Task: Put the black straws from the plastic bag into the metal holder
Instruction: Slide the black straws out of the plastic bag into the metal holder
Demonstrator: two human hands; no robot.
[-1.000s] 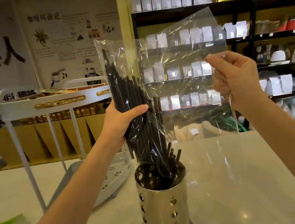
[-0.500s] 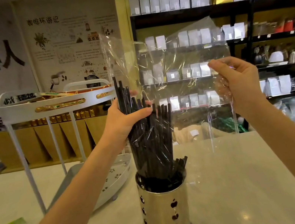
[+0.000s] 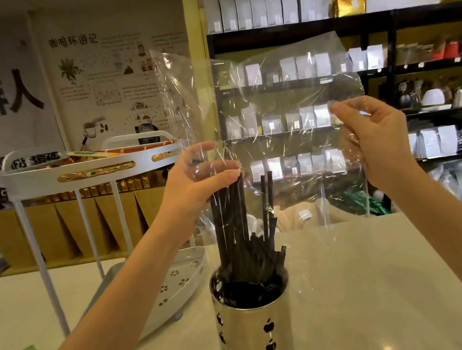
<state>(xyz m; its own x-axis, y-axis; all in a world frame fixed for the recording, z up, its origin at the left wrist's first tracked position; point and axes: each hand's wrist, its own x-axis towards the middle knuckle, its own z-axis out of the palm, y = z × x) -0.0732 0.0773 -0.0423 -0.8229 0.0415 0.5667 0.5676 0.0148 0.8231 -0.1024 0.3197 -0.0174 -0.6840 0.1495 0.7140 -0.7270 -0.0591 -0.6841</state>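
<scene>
Black straws (image 3: 234,229) upright in metal holder (image 3: 255,320); plastic bag (image 3: 273,106) between both hands

Dim warm indoor light; soft focus; wide-angle bowing at edges.

Wall: I see cream paint with printed posters (image 3: 104,83).
Shelving: black shelves (image 3: 389,69) holding white pouches.
Surface: pale surface (image 3: 395,285), white rack (image 3: 91,170) left.
</scene>
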